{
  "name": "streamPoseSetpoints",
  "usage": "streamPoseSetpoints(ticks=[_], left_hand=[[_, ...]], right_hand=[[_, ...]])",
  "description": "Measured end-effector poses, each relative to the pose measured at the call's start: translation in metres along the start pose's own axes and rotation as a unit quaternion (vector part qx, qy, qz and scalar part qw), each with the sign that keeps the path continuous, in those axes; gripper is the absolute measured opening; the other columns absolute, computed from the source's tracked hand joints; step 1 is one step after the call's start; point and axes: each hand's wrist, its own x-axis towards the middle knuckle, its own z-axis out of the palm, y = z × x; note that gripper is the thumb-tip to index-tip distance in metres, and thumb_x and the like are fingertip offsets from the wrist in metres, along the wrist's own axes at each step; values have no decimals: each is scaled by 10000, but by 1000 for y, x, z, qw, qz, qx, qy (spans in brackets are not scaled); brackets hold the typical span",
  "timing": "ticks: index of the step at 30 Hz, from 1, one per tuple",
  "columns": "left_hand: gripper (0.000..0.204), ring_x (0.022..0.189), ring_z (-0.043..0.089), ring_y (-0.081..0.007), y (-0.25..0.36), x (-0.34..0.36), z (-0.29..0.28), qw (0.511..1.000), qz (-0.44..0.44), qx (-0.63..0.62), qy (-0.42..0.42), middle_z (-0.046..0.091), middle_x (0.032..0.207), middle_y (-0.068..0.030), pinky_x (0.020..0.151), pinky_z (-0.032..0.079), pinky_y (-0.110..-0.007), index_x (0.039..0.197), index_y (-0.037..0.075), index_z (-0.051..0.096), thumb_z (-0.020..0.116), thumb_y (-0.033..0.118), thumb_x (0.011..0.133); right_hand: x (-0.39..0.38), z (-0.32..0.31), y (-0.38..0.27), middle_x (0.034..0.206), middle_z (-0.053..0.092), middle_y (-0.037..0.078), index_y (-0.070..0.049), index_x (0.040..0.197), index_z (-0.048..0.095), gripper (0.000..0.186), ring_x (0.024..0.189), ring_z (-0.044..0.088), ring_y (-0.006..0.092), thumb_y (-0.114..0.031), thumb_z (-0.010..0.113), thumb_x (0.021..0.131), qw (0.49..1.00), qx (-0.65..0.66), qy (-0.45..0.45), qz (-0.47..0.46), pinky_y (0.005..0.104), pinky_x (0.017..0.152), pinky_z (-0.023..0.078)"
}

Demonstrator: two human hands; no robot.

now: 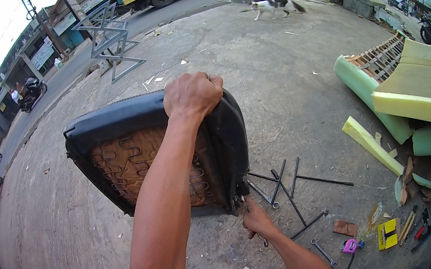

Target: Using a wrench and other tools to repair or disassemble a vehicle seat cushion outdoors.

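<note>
A black vinyl-covered seat cushion (pixel 228 124) is propped up on the concrete, its underside with rusty wavy springs (pixel 137 162) facing me. My left hand (pixel 193 97) is closed over its upper edge, near the upper right corner. Down at the lower right corner, my right hand (pixel 256 220) is closed on a slim metal tool (pixel 265 242), mostly hidden by the fingers. Its lower end shows below the hand and looks like a wrench's. Right beside that hand, several black rods (pixel 323 180) and a wrench (pixel 262 192) lie on the ground.
At the right lie green and yellow foam pieces (pixel 418 103). Near me are another wrench (pixel 323 252), a purple tape measure (pixel 350 246), a brick piece (pixel 345 227), a yellow box (pixel 387 234) and hand tools. Farther off are a metal frame (pixel 112 43) and a cat (pixel 277 6).
</note>
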Motion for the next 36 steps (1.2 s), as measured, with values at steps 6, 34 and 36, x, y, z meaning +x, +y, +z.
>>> streamPoseSetpoints(ticks=[6,34,36], left_hand=[[475,996,705,-409,4,-1,-1,1000,3,-5,-3,740,1018,-234,925,547,-475,1018,89,794,474,416,891],[465,933,716,-415,5,-12,-1,1000,12,16,12,740,962,-241,883,551,-481,950,62,797,470,390,913],[446,873,709,-423,7,-25,4,999,22,1,43,735,904,-233,841,547,-505,902,61,779,461,373,907]], right_hand=[[14,-15,-6,712,640,149,-18,1511,366,614,451,616,222,-84,460,907,996,-8,-72,48,408,425,524],[68,28,55,701,634,145,6,1036,638,375,597,642,252,-365,584,1011,977,18,171,-126,430,577,489],[60,25,58,754,655,173,0,1056,634,344,668,664,295,-337,581,1013,973,8,176,-150,450,632,497]])
